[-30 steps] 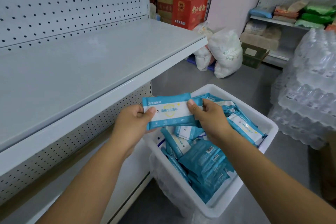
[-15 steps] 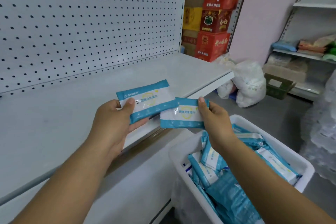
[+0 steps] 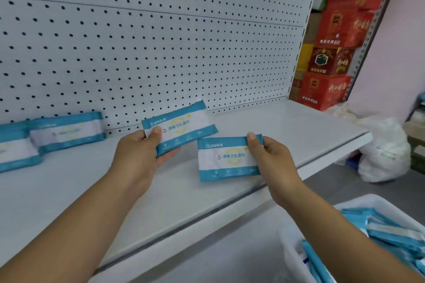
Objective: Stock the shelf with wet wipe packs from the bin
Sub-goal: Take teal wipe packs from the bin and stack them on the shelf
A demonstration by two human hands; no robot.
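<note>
**Packs in both hands over the shelf**

Each wet wipe pack is a flat, soft rectangle. It is teal-blue along its long edges, with a white middle band carrying a yellow ring and dark print.

The left hand pinches the first pack by its left end, thumb on the face and fingers beneath. This pack is tilted, with its right end higher.

The right hand pinches the second pack at its upper right corner. It is held nearly level, just below and to the right of the first.

Both packs are above the grey shelf; whether either touches it cannot be told.

Two shelved packs sit at the far left near the pegboard panel, blurred.

The white bin, at lower right, holds a heap of more packs.
</note>
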